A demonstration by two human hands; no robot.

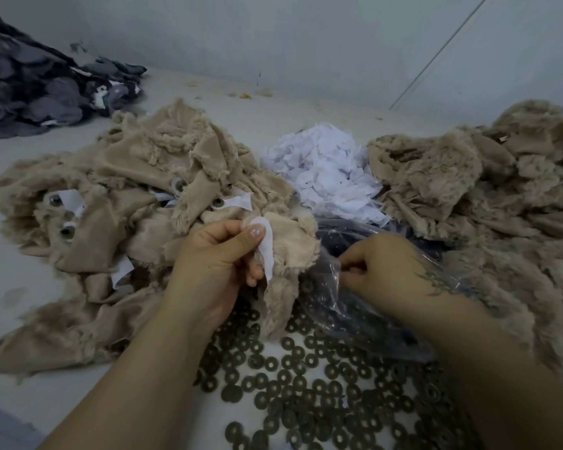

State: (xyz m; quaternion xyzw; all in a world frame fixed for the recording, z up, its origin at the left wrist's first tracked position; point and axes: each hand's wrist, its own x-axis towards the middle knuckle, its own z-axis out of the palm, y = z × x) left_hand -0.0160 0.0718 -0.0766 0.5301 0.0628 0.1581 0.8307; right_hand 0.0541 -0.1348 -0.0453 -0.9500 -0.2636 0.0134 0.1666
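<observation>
My left hand (220, 254) grips a beige plush fabric piece (290, 241), its thumb pressing a small white fabric patch (267, 245) against the cloth. My right hand (381, 264) has its fingers curled at the mouth of a clear plastic bag (348, 306) holding dark parts; what the fingertips pinch is hidden. Several dark round washers (306, 384) lie spread on the surface below both hands.
A heap of beige plush pieces with plastic eyes and white patches (127, 196) lies to the left. Another beige plush heap (485, 196) is on the right. A pile of white patches (325, 167) sits behind. Dark grey fabric (39, 89) is at far left.
</observation>
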